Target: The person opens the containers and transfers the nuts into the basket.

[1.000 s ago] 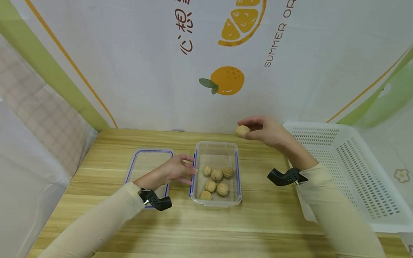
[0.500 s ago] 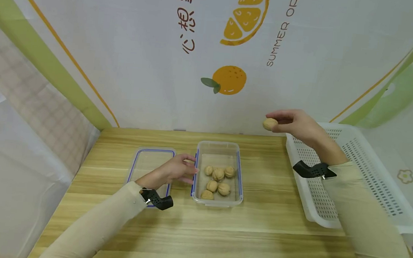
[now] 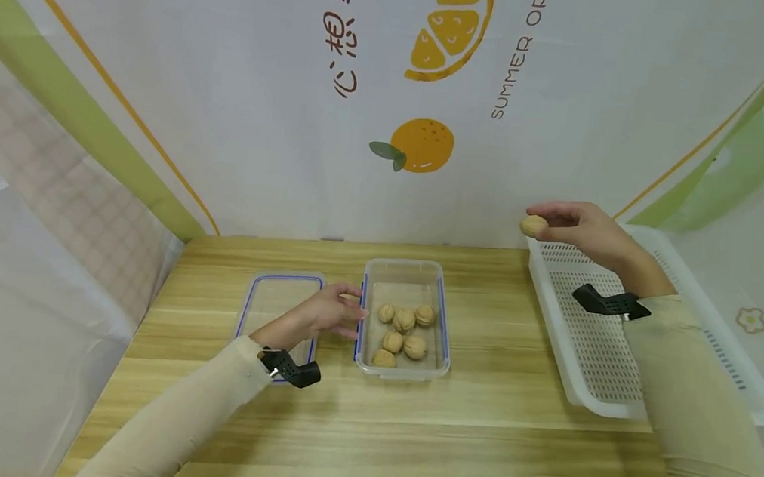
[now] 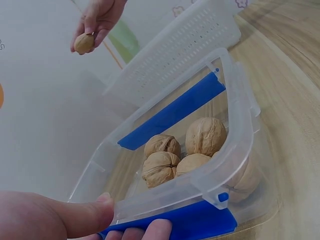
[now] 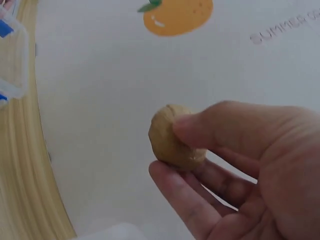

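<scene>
A walnut is pinched between the thumb and fingers of my right hand, raised over the near-left corner of a white perforated basket. The right wrist view shows the same walnut under the thumb. My left hand holds the left side of a clear plastic food container, thumb at the rim and fingers on the blue latch. Inside the container lie several walnuts, mostly toward its near end. Both hands' palms are partly hidden.
A clear lid with a blue seal lies left of the container, partly under the left arm. The wooden table ends at the back against a white printed curtain. The basket stands along the right side.
My right hand has carried the walnut rightward and slightly up, from beside the container's far corner to over the basket's edge. The left hand keeps its place on the container.
</scene>
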{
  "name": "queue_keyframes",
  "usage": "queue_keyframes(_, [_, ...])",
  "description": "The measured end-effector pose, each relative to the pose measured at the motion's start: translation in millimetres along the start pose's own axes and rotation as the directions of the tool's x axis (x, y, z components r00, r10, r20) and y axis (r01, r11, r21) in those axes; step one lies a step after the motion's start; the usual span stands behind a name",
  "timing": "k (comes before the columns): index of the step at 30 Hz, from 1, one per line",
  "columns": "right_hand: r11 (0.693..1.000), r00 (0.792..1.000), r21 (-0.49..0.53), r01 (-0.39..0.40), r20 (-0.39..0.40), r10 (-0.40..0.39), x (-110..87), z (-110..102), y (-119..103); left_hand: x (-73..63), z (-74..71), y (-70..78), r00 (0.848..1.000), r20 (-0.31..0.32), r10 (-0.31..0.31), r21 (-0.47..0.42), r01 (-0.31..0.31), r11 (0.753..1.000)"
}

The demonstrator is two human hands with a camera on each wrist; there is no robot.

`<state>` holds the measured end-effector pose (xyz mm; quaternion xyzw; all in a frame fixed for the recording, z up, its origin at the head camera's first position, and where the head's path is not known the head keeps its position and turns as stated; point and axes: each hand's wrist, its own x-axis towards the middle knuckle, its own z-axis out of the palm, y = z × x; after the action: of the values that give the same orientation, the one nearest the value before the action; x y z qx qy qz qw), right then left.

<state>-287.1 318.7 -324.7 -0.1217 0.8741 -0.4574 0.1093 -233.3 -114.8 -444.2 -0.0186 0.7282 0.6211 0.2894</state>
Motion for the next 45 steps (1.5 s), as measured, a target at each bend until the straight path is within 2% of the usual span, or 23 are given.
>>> queue_keyframes(6, [0.999, 1.0, -0.041, -0.01, 0.004, 0.01, 0.3, -12, 16, 0.2, -1.0, -0.1, 1.0, -0.007, 0.003, -0.006, -0.003, 1.0])
queue_keyframes(15, [0.994, 0.996, -0.06, -0.088, 0.015, 0.089, -3.2, -22, 50, -1.9, 0.0, -0.7, 1.0, -0.013, -0.012, -0.004, 0.012, 1.0])
queue_keyframes(21, [0.993, 0.994, 0.062, -0.105, 0.033, 0.104, -3.7, -23, 80, -3.3, -0.3, 1.3, 1.0, -0.01, -0.008, 0.002, 0.008, 1.0])
queue_keyframes(23, [0.991, 0.993, 0.071, -0.114, 0.041, 0.111, -3.3, -23, 89, -3.6, -0.3, 1.8, 1.0, -0.011, -0.009, 0.003, 0.009, 1.0])
queue_keyframes(30, [0.99, 0.992, -0.068, -0.126, 0.008, 0.127, -1.0, -15, 110, -2.5, 0.6, 0.5, 1.0, -0.011, -0.009, -0.005, 0.009, 1.0])
queue_keyframes(45, [0.988, 0.99, -0.067, -0.138, -0.018, 0.137, 9.3, 8, 146, -1.8, 1.4, -0.7, 1.0, -0.014, -0.02, -0.015, 0.02, 1.0])
